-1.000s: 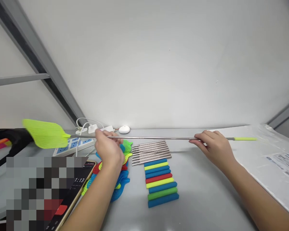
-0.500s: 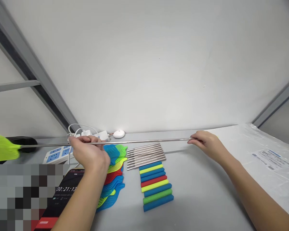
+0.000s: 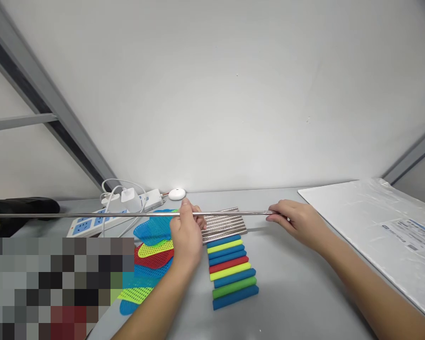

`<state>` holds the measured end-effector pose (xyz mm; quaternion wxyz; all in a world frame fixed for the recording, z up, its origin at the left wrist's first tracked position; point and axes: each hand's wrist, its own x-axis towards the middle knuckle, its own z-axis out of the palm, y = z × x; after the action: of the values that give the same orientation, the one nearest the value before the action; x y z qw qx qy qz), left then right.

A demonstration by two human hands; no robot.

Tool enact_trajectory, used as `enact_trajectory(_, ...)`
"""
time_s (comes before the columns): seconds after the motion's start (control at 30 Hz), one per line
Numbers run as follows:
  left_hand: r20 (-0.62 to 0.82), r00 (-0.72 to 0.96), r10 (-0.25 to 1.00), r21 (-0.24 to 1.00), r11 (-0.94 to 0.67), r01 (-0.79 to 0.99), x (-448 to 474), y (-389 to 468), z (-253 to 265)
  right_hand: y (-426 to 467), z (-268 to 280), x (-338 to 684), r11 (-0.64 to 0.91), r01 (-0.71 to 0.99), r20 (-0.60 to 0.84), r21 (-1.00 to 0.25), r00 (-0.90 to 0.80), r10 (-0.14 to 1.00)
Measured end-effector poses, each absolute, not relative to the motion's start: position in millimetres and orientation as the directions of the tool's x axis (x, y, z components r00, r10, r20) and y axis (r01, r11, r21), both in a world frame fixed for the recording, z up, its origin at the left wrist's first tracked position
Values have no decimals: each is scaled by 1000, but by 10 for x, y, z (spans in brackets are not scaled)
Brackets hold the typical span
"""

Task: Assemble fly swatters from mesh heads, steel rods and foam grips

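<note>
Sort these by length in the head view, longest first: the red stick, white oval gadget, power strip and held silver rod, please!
1. Silver rod, cut off at left edge
2. Power strip
3. Red stick
4. White oval gadget

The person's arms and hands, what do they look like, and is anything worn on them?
The left hand and right hand are bare: no gloves, and no watch, bracelet or ring shows. The left forearm and right forearm show no sleeve or marking. The upper arms are out of frame.
</note>
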<state>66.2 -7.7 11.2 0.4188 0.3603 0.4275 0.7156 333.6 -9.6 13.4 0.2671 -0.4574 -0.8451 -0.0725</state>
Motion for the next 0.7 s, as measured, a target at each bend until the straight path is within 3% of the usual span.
enact_trajectory(0.27,103,-404,909,934,-228,-276,739,-111,104,-160,15,3161,564,824,531,-53,-455,715)
enact_trajectory(0.43,86,-197,977,971,-126,-202,914,-272,55,-298,-11,2907,591,802,514,-91,-470,718)
enact_trajectory(0.7,41,-63,997,979,-53,-198,1093,-399,28,-474,6,2657,556,822,530,-124,-419,738)
